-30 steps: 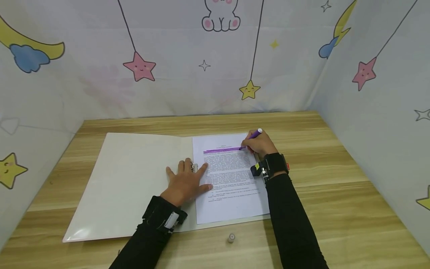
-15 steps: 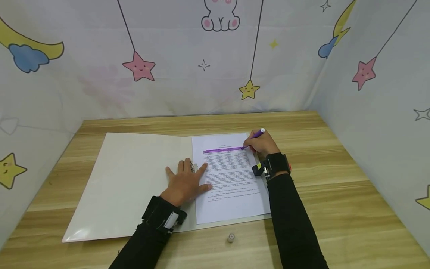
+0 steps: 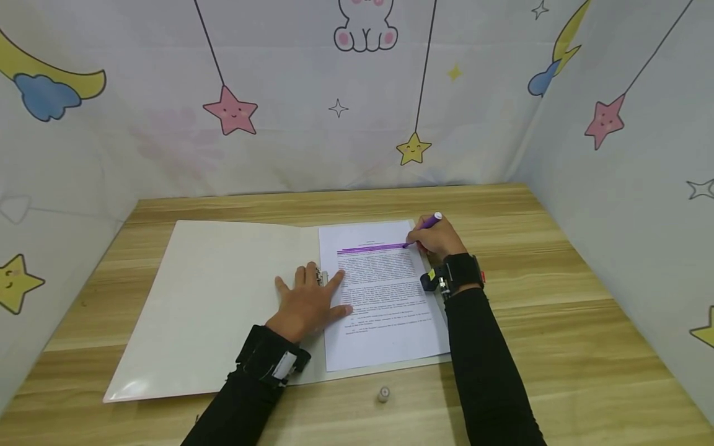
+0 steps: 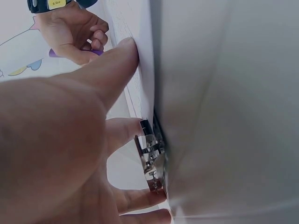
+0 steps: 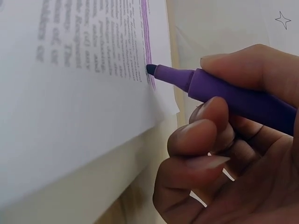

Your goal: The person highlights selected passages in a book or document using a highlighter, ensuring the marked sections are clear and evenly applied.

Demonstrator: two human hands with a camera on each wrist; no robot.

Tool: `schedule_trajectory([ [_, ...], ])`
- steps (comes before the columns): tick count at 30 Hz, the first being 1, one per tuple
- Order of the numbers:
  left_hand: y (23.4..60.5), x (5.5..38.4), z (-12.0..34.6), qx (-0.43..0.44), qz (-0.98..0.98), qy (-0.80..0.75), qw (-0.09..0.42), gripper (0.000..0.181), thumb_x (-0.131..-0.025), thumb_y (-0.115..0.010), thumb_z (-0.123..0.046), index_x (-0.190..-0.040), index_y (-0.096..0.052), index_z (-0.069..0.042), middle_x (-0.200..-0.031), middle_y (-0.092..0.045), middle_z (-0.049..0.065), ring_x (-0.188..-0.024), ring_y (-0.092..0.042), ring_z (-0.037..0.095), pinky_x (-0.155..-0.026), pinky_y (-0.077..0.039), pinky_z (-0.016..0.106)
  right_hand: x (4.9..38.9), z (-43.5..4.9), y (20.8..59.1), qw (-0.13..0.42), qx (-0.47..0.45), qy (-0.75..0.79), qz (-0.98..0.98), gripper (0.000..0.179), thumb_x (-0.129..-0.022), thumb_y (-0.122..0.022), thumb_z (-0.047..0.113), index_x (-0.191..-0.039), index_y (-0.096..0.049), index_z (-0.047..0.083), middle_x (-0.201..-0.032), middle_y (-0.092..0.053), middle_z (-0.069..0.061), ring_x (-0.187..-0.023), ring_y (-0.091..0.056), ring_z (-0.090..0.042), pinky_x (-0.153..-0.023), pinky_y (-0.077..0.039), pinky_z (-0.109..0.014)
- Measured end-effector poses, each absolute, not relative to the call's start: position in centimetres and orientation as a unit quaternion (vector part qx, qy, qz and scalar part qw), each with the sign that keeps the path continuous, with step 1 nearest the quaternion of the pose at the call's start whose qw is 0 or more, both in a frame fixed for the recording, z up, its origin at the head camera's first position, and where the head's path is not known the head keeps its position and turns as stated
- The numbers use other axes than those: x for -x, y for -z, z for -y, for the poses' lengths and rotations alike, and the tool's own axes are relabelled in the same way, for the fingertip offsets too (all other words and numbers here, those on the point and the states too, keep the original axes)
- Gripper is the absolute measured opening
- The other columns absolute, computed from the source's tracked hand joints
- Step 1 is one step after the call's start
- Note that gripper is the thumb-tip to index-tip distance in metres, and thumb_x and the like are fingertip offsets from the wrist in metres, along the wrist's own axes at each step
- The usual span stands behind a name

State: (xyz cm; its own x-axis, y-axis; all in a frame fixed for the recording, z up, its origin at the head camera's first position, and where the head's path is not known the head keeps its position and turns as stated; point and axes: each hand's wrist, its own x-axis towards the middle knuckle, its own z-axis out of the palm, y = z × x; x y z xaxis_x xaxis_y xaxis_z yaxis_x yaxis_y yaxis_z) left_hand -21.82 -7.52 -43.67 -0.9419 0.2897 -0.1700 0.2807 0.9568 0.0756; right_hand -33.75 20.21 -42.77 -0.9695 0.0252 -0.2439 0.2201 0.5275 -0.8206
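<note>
My right hand (image 3: 437,237) grips a purple highlighter (image 5: 233,95) with its dark tip at the right end of a purple line (image 3: 370,248) near the top of a printed sheet (image 3: 385,347). In the right wrist view the tip sits at or just off the paper; contact is hard to tell. The sheet lies on the right side of an open white folder (image 3: 217,303). My left hand (image 3: 305,303) rests spread across the folder's fold, thumb and index finger on the sheet's left edge. Between its fingers shows a metal clip (image 4: 152,158).
A small grey cap (image 3: 383,394) stands on the wooden table (image 3: 558,347) in front of the folder. White fabric walls (image 3: 290,148) printed with stars and moons enclose the table at the back and both sides.
My right hand has slid a little to the right with the highlighter, and the purple line now reaches slightly further right. The left hand has stayed in place.
</note>
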Motion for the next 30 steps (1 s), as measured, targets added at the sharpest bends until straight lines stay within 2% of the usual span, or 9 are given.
schedule_trajectory([
  [7, 43.5, 21.8, 7.6, -0.146, -0.985, -0.024, 0.09, 0.079, -0.091, -0.059, -0.065, -0.157, -0.037, -0.028, -0.142, -0.034, 0.029, -0.13, -0.032, 0.045, -0.099, -0.021, 0.08, 33.8, -20.5, 42.7, 0.103, -0.08, 0.487, -0.864, 0.017, -0.084, -0.075, 0.009, -0.082, -0.059, 0.003, -0.065, -0.057, -0.008, -0.056, -0.049, -0.019, -0.049, -0.034, -0.029],
  [17, 43.4, 21.7, 7.7, -0.147, -0.985, -0.029, 0.087, 0.078, -0.091, -0.06, -0.064, -0.157, -0.039, -0.027, -0.14, -0.035, 0.03, -0.129, -0.033, 0.046, -0.099, -0.021, 0.08, 33.6, -21.2, 42.7, 0.105, -0.073, 0.509, -0.851, 0.018, -0.083, -0.075, 0.009, -0.077, -0.059, 0.003, -0.064, -0.057, -0.006, -0.057, -0.051, -0.02, -0.051, -0.038, -0.028],
  [21, 43.5, 21.6, 7.7, -0.144, -0.985, -0.034, 0.089, 0.078, -0.091, -0.062, -0.063, -0.156, -0.039, -0.027, -0.14, -0.035, 0.03, -0.129, -0.033, 0.046, -0.099, -0.021, 0.08, 33.4, -22.1, 43.0, 0.129, -0.07, 0.621, -0.77, 0.016, -0.089, -0.073, 0.007, -0.084, -0.06, 0.001, -0.074, -0.058, -0.009, -0.061, -0.051, -0.019, -0.055, -0.042, -0.027],
  [24, 43.6, 21.6, 7.8, -0.143, -0.985, -0.034, 0.09, 0.078, -0.091, -0.062, -0.063, -0.156, -0.039, -0.027, -0.141, -0.034, 0.03, -0.129, -0.032, 0.045, -0.099, -0.02, 0.08, 33.2, -22.5, 42.8, 0.145, -0.075, 0.708, -0.687, 0.015, -0.092, -0.072, 0.005, -0.086, -0.059, 0.001, -0.079, -0.057, -0.01, -0.061, -0.05, -0.017, -0.053, -0.041, -0.025],
  [30, 43.6, 21.7, 7.6, -0.144, -0.985, -0.027, 0.089, 0.079, -0.09, -0.061, -0.064, -0.156, -0.039, -0.028, -0.144, -0.034, 0.03, -0.131, -0.032, 0.046, -0.099, -0.021, 0.08, 32.7, -18.6, 41.4, 0.101, -0.044, 0.714, -0.692, 0.017, -0.091, -0.075, 0.011, -0.091, -0.061, 0.0, -0.075, -0.056, -0.007, -0.061, -0.051, -0.015, -0.055, -0.039, -0.025],
])
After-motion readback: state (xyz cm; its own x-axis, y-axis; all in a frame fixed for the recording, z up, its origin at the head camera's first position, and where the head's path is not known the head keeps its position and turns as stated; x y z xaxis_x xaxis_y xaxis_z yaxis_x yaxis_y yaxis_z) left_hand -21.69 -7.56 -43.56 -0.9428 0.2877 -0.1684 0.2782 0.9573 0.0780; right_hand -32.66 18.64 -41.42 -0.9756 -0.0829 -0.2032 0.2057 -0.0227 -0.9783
